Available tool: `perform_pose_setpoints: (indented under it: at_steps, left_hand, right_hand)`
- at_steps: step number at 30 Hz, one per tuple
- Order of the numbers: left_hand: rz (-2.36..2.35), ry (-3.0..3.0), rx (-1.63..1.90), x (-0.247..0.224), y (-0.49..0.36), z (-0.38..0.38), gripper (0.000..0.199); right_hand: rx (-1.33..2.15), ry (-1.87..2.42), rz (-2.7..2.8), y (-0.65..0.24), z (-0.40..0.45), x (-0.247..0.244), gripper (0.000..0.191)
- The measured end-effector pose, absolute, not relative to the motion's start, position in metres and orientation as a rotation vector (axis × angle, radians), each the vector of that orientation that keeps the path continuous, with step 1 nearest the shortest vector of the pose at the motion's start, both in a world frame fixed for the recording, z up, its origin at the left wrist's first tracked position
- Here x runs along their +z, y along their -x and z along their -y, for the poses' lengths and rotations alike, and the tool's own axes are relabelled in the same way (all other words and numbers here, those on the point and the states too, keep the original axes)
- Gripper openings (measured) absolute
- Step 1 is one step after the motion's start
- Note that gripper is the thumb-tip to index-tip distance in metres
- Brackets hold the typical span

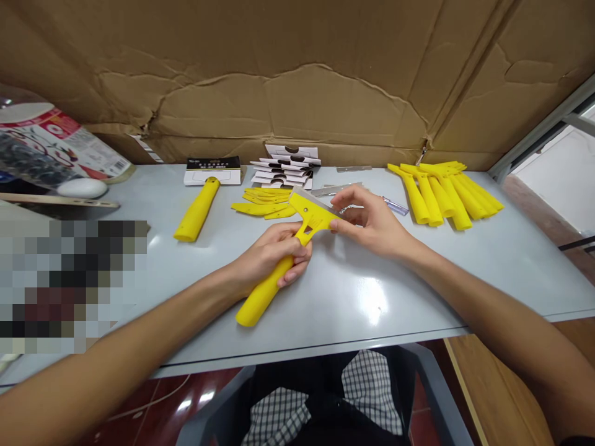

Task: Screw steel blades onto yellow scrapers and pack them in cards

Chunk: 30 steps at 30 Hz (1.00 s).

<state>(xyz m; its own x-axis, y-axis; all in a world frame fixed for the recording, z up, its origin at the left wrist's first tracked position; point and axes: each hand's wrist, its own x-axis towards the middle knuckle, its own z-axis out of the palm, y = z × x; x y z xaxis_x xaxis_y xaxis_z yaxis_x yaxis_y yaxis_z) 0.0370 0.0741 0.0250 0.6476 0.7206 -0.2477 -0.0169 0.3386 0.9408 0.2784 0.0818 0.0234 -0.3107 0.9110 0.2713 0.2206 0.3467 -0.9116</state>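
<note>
My left hand (pixel 272 253) is wrapped round the neck of a yellow scraper (pixel 261 296), whose handle slants down to the left. A thin metal blade (pixel 317 201) lies along the top edge of its wide head. At the head's right corner, my right hand (pixel 374 224) pinches with thumb and curled fingers. Just behind the head lie flat yellow plastic pieces (pixel 264 201) in a loose pile. Loose metal blades (pixel 341 188) and a screwdriver with a clear purplish handle (pixel 395 205) are partly hidden by my right hand.
Several yellow scraper handles (pixel 446 192) lie at the right. A packaged scraper (pixel 198 210) with a black-and-white card is at the left. Folded white cards (pixel 286 166) stand by the cardboard wall (pixel 325 99). A plastic bottle (pixel 60 142) lies at the far left.
</note>
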Motion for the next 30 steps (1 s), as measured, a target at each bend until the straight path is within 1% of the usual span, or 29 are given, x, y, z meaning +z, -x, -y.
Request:
perform_pose_setpoints:
  at_steps: [6,16,19,22,23,25,28,30]
  left_hand:
    - [-0.727,-1.129,0.55,0.024,-0.037,-0.074,0.021]
    - [-0.732,-1.13,0.551,0.025,-0.037,-0.074,0.023]
    - [-0.729,-1.113,0.567,0.025,-0.037,-0.074,0.023]
    - [-0.739,-1.095,0.582,0.024,-0.037,-0.074,0.024]
    - [-0.745,-1.09,0.586,0.024,-0.037,-0.074,0.024]
    - [-0.754,-1.08,0.593,0.024,-0.038,-0.074,0.024]
    - [-0.768,-1.069,0.608,0.024,-0.039,-0.074,0.025]
    - [-0.773,-1.068,0.617,0.024,-0.039,-0.074,0.026]
  right_hand:
    - [1.138,0.961,1.688,-0.282,-0.086,0.023,0.036]
    - [1.062,1.016,1.716,-0.28,-0.085,0.027,0.032]
    - [0.831,1.09,1.778,-0.298,-0.09,0.043,0.026]
    - [0.343,1.369,1.986,-0.33,-0.097,0.063,0.019]
    - [0.225,1.475,2.074,-0.341,-0.099,0.067,0.019]
    - [0.147,1.681,2.224,-0.36,-0.104,0.07,0.026]
    - [0.146,1.869,2.354,-0.372,-0.11,0.063,0.042]
    - [0.145,1.925,2.391,-0.372,-0.113,0.057,0.044]
